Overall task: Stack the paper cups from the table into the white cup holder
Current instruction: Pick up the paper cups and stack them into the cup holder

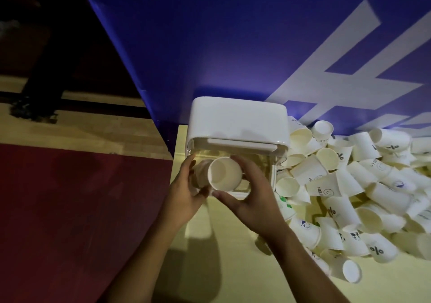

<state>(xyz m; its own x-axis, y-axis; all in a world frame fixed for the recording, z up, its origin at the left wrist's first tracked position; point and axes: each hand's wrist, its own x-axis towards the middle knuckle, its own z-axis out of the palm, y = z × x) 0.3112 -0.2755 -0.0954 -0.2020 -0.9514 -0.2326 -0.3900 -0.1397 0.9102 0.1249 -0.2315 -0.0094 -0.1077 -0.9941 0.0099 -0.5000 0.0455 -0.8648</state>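
Note:
A white cup holder (pixel 238 118) with a clear front stands at the table's far left corner, against the blue wall. Right in front of its clear front, both hands hold a white paper cup (pixel 225 174), its open mouth turned toward me. My left hand (pixel 186 194) grips the cup's left side, where a second cup body seems to sit behind it. My right hand (pixel 251 200) wraps around the cup's right side and lower rim. A big heap of loose paper cups (pixel 349 190), some printed, lies to the right of the holder.
The pale yellow table (pixel 233 256) ends at its left edge just left of the holder; beyond it lie a dark red floor (pixel 70 209) and a wooden strip. A blue wall with white lettering (pixel 256 46) backs the table.

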